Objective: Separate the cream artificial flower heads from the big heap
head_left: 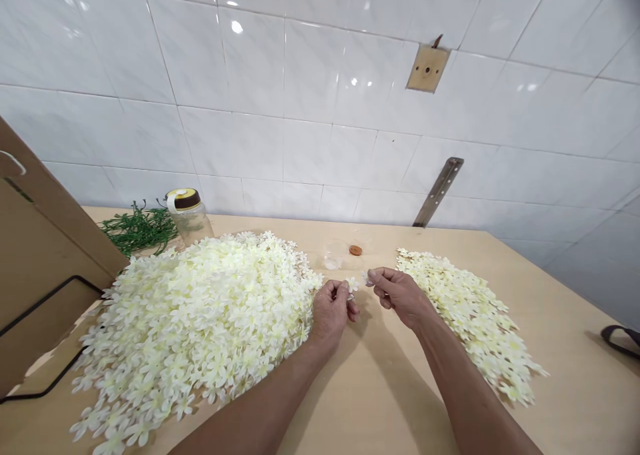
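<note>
My left hand (330,314) is closed in a pinch on a small white artificial flower (353,284) that sticks out past the thumb and fingertips. Just right of it, my right hand (397,294) pinches a tiny whitish, see-through piece (367,279), too small to name. A narrow gap separates the two hands above the table. Close by on the left rises a large heap of loose cream-white flowers (215,308). To the right of my right forearm lies a flatter spread of similar flowers (465,308).
Beyond my hands stand a small clear cup (333,255) and a brown oval object (355,250). At the left are a clear jar (193,223) with a yellow-brown lid, green plastic sprigs (140,228) and a cardboard box (45,242). A black strap (620,340) lies at right.
</note>
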`<state>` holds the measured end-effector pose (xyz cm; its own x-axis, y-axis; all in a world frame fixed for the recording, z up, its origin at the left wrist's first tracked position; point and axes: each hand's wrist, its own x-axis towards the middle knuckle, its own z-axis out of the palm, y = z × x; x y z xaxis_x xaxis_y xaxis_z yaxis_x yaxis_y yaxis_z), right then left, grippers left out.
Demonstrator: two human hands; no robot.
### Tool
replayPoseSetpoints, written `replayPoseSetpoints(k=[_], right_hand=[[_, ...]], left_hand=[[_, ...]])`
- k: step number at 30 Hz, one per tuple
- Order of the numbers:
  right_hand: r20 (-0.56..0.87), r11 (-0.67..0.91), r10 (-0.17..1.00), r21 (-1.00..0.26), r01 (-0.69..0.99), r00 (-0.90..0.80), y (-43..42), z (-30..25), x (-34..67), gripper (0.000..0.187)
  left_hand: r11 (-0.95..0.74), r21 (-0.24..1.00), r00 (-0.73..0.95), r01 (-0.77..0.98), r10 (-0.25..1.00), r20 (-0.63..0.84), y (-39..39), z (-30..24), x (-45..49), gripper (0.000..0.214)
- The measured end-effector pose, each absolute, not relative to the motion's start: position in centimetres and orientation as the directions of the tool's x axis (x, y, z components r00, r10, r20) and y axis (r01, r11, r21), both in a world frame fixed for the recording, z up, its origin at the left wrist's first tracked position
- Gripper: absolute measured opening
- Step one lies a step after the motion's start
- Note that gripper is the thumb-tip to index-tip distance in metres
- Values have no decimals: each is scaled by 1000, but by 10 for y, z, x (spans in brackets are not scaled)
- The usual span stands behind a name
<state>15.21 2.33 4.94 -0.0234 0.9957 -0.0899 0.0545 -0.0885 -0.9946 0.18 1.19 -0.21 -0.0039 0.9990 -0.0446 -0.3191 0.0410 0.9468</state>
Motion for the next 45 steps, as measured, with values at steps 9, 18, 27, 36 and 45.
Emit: replayPoseSetpoints(k=[9,18,27,36,45], right_hand=[[61,80,996,-926,369,-64,50,78,103,53],[95,227,961,-813,537,-261,58,90,54,53],[250,281,957,-673,684,-147,54,100,86,39],[-103,4,985,-795,606,-142,29,59,134,48],[-157,-100,986,-841,532,-63,24,56,136,33]], left_hand=[[43,925,23,-378,999,-37,7,4,1,33],[80,939,26,-335,997,-75,13,3,3,29],[44,925,10,-378,999,-44,9,2,3,27],[-2,958,-10,-286,1000,-1,14,-6,4,27],[-4,970,-24,-243,1000,-2,12,-7,3,27]])
